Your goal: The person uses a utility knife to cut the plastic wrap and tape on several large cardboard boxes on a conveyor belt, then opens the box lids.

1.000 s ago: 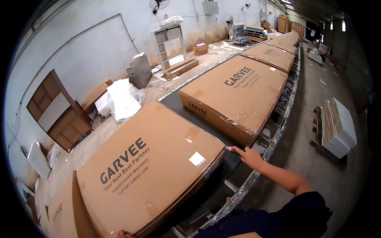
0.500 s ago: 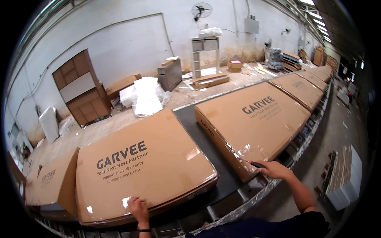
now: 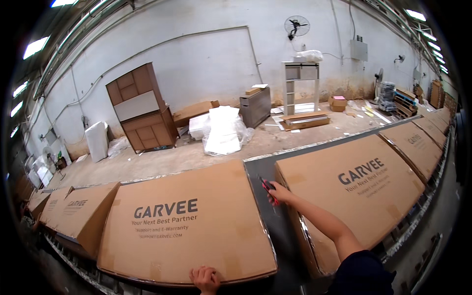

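Cutter (image 3: 267, 186) farther out (tip forward-left)

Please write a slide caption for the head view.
Right hand holds a utility knife over the conveyor belt; left hand touches a cardboard carton.

near carton (image 3: 189, 246) – brown (dark-grey print) | tool (image 3: 267, 186) – red, black | belt (image 3: 281, 228): blackish

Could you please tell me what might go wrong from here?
The right hand is at the gap between the left carton and the right carton, so it might get pinched if they shift together.

The red-and-black tool, apparently a cutter, could scratch a carton or the dark belt if it slips.
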Tool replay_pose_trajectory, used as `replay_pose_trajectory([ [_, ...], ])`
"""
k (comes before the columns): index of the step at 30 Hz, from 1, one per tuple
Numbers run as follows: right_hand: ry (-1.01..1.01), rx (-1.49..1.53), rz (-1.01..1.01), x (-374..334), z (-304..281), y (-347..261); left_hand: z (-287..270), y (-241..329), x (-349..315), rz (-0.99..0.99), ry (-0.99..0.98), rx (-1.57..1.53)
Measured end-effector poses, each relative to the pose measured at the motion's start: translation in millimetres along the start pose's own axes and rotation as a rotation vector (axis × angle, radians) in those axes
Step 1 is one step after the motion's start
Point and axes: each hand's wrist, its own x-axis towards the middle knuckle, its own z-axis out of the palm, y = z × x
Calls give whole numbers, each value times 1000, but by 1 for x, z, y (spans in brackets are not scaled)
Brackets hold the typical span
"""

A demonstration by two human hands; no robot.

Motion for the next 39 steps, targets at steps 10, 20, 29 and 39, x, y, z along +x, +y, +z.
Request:
replay_pose_trajectory([
  [10,300,-828,-76,218,38,-54,5,-14,1,89,-96,93],
  [20,-205,-1103,668,267,48,-93,11,-18,-6,45,81,-69],
  [29,-544,-811,992,155,53,-61,-1,-15,-17,-3,73,-69],
  [39,-539,-921,941,-24,70,-44,8,-21,-18,59,36,-99],
])
